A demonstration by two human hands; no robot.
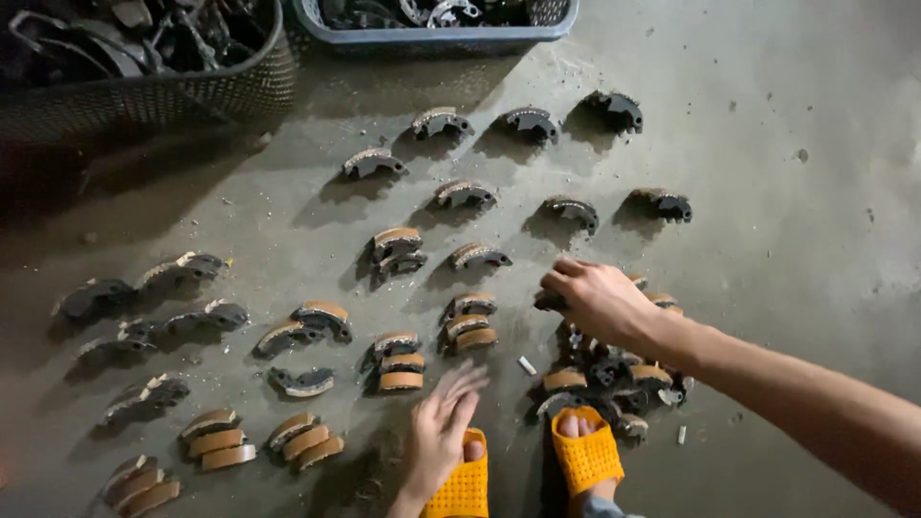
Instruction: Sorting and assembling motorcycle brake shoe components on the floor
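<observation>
Over the floor | right hand (595, 299) clamped on brake shoe (550, 301) | left hand (439, 432) blurred, fingers spread

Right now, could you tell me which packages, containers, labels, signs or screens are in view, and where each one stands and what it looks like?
No labels, signs or screens show.
Dark woven basket: top left on the floor, rounded, mesh wall, filled with dark metal parts.
Blue-grey plastic crate: top centre, rectangular, perforated sides, also holding metal parts.
Neither the left hand nor the right hand touches them; both are over brake shoes laid in rows on the floor.
</observation>
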